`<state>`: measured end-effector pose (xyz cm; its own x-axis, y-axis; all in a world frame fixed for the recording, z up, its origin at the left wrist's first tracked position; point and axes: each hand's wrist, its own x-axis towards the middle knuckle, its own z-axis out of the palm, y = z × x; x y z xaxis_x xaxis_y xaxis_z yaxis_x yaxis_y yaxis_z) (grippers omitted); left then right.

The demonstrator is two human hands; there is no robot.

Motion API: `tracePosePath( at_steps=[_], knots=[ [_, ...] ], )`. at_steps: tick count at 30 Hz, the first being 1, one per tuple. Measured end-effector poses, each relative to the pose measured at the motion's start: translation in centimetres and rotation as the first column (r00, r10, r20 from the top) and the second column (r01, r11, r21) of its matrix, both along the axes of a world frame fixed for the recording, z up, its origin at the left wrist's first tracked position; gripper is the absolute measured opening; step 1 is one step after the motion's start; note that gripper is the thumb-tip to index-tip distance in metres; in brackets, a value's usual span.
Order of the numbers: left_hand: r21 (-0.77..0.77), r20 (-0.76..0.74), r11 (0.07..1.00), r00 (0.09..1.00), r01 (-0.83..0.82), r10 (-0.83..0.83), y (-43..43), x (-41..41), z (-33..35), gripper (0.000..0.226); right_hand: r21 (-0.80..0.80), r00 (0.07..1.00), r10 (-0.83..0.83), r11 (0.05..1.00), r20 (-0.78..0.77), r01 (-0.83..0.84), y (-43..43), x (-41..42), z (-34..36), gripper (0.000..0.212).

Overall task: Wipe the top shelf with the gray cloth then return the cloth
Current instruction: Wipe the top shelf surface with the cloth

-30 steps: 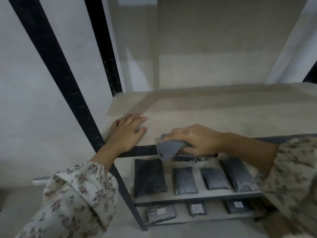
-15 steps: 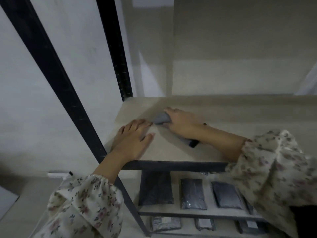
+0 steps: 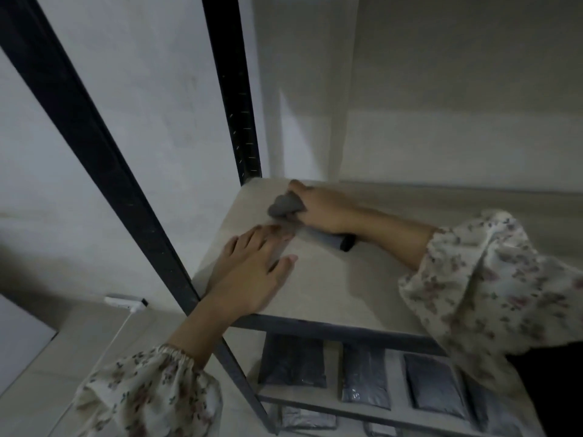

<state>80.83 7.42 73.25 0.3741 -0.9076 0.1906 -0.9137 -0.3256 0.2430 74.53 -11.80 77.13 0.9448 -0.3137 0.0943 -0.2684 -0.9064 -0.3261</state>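
Note:
The gray cloth (image 3: 284,205) is bunched under my right hand (image 3: 318,209), which grips it and presses it onto the pale top shelf (image 3: 340,279) near the back left corner. Part of the cloth trails out beneath my wrist toward the front. My left hand (image 3: 252,275) lies flat on the shelf's front left area, fingers spread, holding nothing. Both arms wear floral sleeves.
Black metal uprights (image 3: 233,89) frame the shelf's left side, with a white wall behind. Lower shelves hold several dark packets (image 3: 293,361). A white power strip (image 3: 124,301) with a cable lies on the floor at the left.
My right hand has slid the cloth from the shelf's front edge toward the back left corner. My left hand has stayed flat on the shelf.

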Motion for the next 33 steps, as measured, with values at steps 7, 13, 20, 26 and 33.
tracePosePath(
  at_steps=[7,13,20,26,33],
  knots=[
    [0.014,-0.022,1.000,1.000,-0.013,0.014,0.0,0.2,0.1,0.048,-0.156,0.964,-0.264,0.953,-0.015,0.259,-3.3,4.2,-0.1,0.037],
    [-0.007,-0.008,1.000,1.000,0.009,-0.009,0.0,0.4,-0.1,0.051,-0.082,0.988,0.139,0.986,-0.064,-0.144,0.1,2.8,0.0,0.031],
    [-0.008,-0.032,1.000,0.999,-0.007,0.007,0.1,0.3,0.0,0.048,-0.054,0.995,-0.042,0.997,0.089,0.047,-2.4,8.2,-0.3,0.033],
    [-0.040,-0.002,0.999,1.000,-0.007,0.007,0.1,0.3,-0.2,0.047,0.224,0.946,0.323,0.920,0.038,-0.323,0.8,6.9,-0.3,0.019],
    [-0.047,-0.025,0.999,1.000,-0.013,0.011,-0.1,0.3,-0.5,0.047,0.099,0.987,0.111,0.988,0.117,-0.122,-1.5,9.3,0.6,0.030]
  ],
)
